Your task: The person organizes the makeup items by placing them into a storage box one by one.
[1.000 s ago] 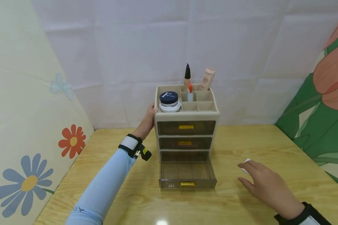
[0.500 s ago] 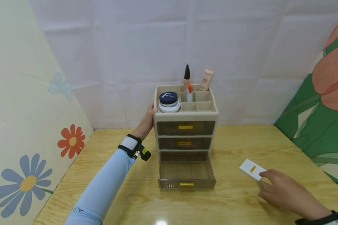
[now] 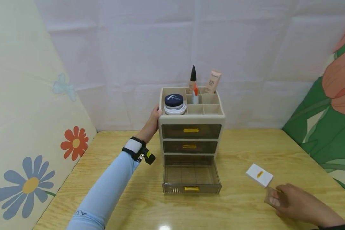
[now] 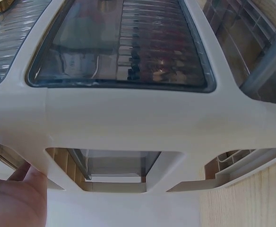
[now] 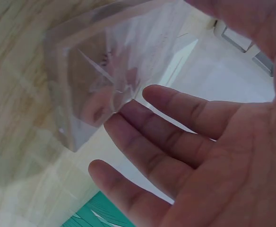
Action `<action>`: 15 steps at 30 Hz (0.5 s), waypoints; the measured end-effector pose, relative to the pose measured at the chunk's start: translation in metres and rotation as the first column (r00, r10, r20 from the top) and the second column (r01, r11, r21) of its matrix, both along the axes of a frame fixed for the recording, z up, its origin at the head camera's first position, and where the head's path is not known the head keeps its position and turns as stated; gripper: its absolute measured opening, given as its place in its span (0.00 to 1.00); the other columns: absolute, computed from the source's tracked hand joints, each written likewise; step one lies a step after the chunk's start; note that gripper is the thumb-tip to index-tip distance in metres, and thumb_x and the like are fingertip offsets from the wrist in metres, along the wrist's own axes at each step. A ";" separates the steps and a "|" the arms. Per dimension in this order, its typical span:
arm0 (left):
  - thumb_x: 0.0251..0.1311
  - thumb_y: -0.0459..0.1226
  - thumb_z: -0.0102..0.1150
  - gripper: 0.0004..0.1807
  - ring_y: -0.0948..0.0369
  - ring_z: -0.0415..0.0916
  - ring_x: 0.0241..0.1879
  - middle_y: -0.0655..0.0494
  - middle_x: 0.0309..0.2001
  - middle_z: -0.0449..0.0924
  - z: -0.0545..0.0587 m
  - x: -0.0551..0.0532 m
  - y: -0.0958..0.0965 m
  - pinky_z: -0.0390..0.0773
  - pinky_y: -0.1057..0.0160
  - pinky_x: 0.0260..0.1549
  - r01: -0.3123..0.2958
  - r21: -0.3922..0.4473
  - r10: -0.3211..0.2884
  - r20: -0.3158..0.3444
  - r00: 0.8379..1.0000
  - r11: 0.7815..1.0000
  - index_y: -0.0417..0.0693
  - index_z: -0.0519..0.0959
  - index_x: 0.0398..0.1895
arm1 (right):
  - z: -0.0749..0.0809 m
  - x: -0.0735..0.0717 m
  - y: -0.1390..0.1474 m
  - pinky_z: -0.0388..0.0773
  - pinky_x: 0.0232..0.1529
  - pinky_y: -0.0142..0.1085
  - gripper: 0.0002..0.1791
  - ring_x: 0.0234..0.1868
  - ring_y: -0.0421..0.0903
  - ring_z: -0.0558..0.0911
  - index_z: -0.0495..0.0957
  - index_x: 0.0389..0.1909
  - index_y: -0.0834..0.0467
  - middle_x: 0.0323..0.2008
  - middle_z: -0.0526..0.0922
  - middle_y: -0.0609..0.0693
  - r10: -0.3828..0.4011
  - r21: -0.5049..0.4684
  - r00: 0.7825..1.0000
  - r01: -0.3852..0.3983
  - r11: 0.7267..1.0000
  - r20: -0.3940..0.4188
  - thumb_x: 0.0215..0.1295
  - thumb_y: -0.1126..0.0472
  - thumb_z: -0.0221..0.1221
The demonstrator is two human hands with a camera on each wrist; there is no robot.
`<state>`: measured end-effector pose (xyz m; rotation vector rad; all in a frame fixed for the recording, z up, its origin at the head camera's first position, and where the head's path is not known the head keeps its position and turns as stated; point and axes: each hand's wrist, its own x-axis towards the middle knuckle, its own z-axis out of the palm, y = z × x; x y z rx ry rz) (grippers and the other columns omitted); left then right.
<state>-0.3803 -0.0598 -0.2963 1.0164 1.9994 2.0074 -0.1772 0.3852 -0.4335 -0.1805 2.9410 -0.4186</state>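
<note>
A beige makeup organizer (image 3: 192,119) stands on the table, its bottom drawer (image 3: 192,174) pulled out. My left hand (image 3: 150,125) grips the organizer's upper left side; the left wrist view shows the thumb (image 4: 31,189) at a side opening, with other fingers partly hidden. At the right, my right hand (image 3: 297,203) pinches a small, flat tan piece (image 3: 268,195). In the right wrist view it appears as a clear, shiny flat case (image 5: 100,71), touched by fingertips (image 5: 116,120); its kind is unclear. A white box (image 3: 259,175) with a yellow label lies just beyond that hand.
A navy-lidded jar (image 3: 173,100) on a white round case (image 3: 175,110), a black-tipped tube (image 3: 193,75), an orange-topped item (image 3: 195,91) and a BB cream tube (image 3: 214,81) sit in the organizer's top. A white cloth (image 3: 132,57) hangs behind.
My right hand has drawn back right and toward me, off the white box it was touching, and now pinches the small flat case. My left hand stays on the organizer.
</note>
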 end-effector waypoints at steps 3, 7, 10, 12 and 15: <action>0.70 0.45 0.26 0.34 0.50 0.49 0.67 0.41 0.72 0.45 0.002 0.002 0.000 0.54 0.42 0.63 0.002 -0.010 -0.002 -0.003 1.000 1.000 0.44 0.39 0.76 | -0.004 0.000 0.002 0.73 0.33 0.39 0.32 0.35 0.46 0.73 0.74 0.44 0.73 0.36 0.77 0.52 -0.002 -0.013 1.000 0.002 1.000 -0.007 0.45 0.55 0.74; 0.70 0.46 0.26 0.34 0.49 0.48 0.68 0.42 0.73 0.44 0.002 0.002 -0.001 0.52 0.40 0.64 0.000 -0.021 0.000 -0.007 1.000 1.000 0.46 0.38 0.76 | -0.007 0.001 0.003 0.71 0.31 0.36 0.30 0.33 0.44 0.70 0.75 0.44 0.70 0.35 0.75 0.49 -0.016 -0.004 1.000 0.016 1.000 -0.027 0.44 0.55 0.74; 0.70 0.46 0.25 0.34 0.49 0.47 0.68 0.42 0.73 0.43 -0.001 -0.001 -0.001 0.51 0.41 0.64 0.001 -0.022 -0.001 -0.003 1.000 1.000 0.46 0.37 0.76 | -0.008 0.000 0.003 0.70 0.31 0.36 0.29 0.33 0.44 0.69 0.75 0.44 0.70 0.34 0.74 0.49 -0.022 -0.005 0.999 0.022 1.000 -0.028 0.44 0.57 0.74; 0.71 0.46 0.25 0.33 0.49 0.47 0.69 0.42 0.73 0.43 -0.005 -0.007 -0.001 0.51 0.41 0.64 0.001 -0.020 -0.001 0.002 1.000 1.000 0.48 0.37 0.76 | -0.008 0.000 0.003 0.70 0.31 0.36 0.29 0.33 0.43 0.69 0.76 0.44 0.69 0.34 0.74 0.49 -0.025 -0.005 0.999 0.025 1.000 -0.026 0.44 0.57 0.73; 0.71 0.47 0.24 0.33 0.50 0.48 0.68 0.43 0.73 0.44 -0.013 -0.017 0.000 0.52 0.41 0.64 -0.002 -0.011 0.002 0.006 1.000 1.000 0.49 0.38 0.76 | -0.009 -0.001 0.003 0.71 0.32 0.36 0.28 0.34 0.44 0.71 0.76 0.44 0.69 0.35 0.75 0.49 -0.025 -0.008 0.999 0.024 1.000 -0.021 0.44 0.58 0.73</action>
